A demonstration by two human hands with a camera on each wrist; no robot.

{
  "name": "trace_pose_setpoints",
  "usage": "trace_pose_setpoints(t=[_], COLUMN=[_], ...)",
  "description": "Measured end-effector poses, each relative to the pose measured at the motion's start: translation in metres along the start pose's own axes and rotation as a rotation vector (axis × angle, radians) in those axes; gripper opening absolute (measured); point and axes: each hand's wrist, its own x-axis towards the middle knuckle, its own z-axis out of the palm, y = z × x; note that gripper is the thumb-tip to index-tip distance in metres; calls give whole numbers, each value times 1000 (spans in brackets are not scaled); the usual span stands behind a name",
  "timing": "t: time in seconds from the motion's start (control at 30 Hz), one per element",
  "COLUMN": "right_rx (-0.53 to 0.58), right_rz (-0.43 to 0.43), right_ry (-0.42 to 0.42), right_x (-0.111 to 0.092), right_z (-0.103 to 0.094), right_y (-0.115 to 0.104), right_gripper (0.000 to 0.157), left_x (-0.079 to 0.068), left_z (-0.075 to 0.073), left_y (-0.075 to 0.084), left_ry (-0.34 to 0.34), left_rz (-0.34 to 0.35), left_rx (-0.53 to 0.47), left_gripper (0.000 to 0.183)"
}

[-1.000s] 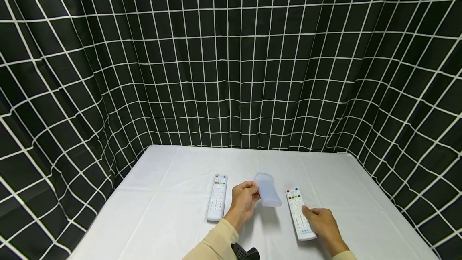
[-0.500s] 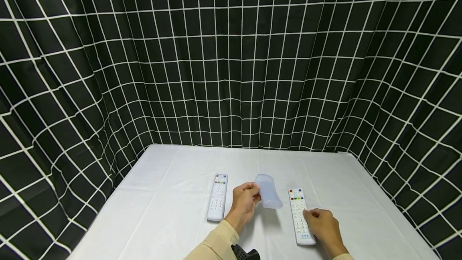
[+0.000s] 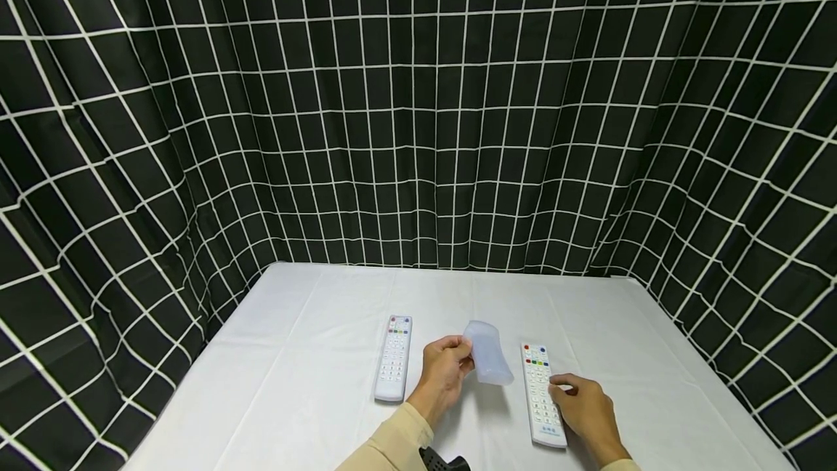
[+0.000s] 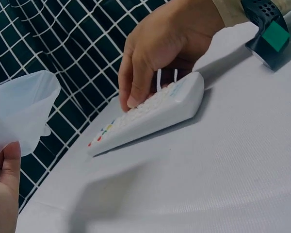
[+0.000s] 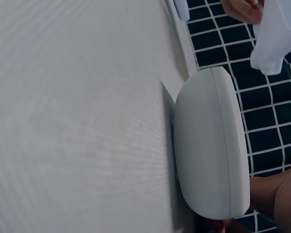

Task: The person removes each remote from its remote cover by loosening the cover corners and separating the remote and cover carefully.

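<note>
My left hand (image 3: 443, 371) pinches the edge of a translucent silicone remote cover (image 3: 490, 355), held above the table just right of centre. In the left wrist view the cover (image 4: 26, 109) looks soft and hollow. To its right, a white remote control (image 3: 539, 395) lies on the table with its buttons up and its coloured keys at the far end. My right hand (image 3: 585, 409) holds its right edge, with a digit on the button face. The right wrist view shows the remote's rounded near end (image 5: 206, 150), which hides part of that hand.
A second white remote control (image 3: 394, 358), with a pale translucent edge around it, lies left of my left hand. The table (image 3: 314, 340) has a white cloth. A black curtain (image 3: 418, 129) with white grid lines encloses the back and sides.
The right remote has turned straighter and shifted slightly toward me, and its near end has come down to the table. My left hand with the cover has lowered a little.
</note>
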Motion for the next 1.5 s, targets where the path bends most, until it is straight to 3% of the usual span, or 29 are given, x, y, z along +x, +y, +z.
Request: trace_pose_setpoints(t=[0.43,0.87,1.07,1.2,1.5], right_rx=[-12,-22,-22,-23,-25], right_rz=[4,0,17,20,22], right_ry=[30,22,20,17,19], right_x=[4,6,6,6,6], right_z=[-2,-2,-1,0,-1], right_y=[-1,0,0,0,-1], right_gripper=[16,17,17,17,17], left_x=[1,1,-1,-2,-5], left_z=[-11,-21,-26,-27,-25], left_y=[-13,-25,-29,-31,-22], left_ry=[-71,-86,-91,-114,-60], left_rz=[-60,-146,-145,-116,26], left_rx=[38,84,147,242,735], left_gripper=[12,6,7,6,13])
